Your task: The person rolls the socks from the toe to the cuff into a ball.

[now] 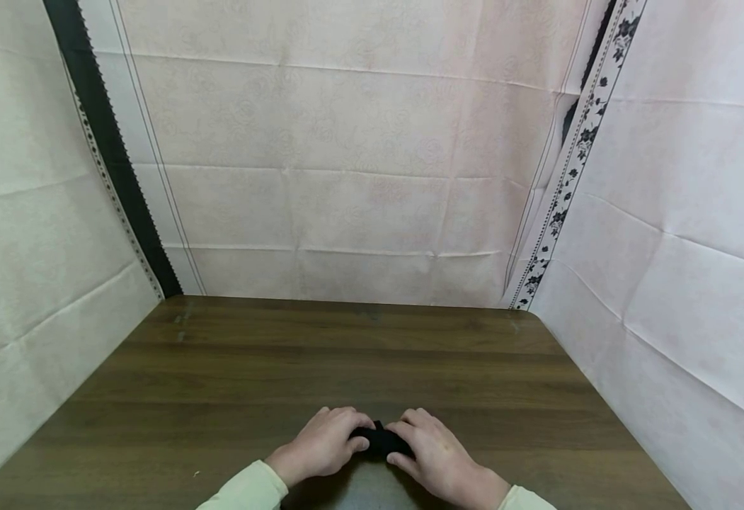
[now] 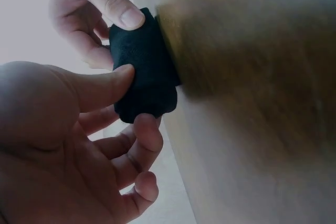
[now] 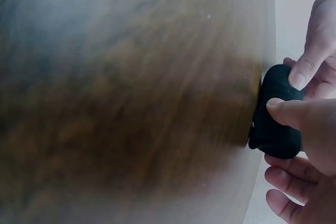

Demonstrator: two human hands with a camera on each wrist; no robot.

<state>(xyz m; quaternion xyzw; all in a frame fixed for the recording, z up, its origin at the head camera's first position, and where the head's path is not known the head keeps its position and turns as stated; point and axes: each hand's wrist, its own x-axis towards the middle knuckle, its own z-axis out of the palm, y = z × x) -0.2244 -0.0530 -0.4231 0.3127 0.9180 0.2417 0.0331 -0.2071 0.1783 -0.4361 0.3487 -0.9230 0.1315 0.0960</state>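
Note:
A small black roll of what looks like soft cloth [image 1: 383,442] sits low on the table near its front edge. My left hand [image 1: 325,443] pinches its left end, thumb on the near side and fingers round the far side. The opposite end is held by my right hand [image 1: 438,453] in the same way. Seen from the left wrist, the black roll [image 2: 144,59] is thick and rounded, with both thumbs pressing on it. In the right wrist view, the black roll [image 3: 278,132] has a loose edge by the table surface. Its underside is hidden.
The brown wood-grain table [image 1: 346,354] spreads out ahead of both hands. Pale cloth panels stand around it: a back one [image 1: 359,212], a left one [image 1: 40,234] and a right one [image 1: 684,234]. A tiny pale crumb [image 1: 196,474] lies left of the hands.

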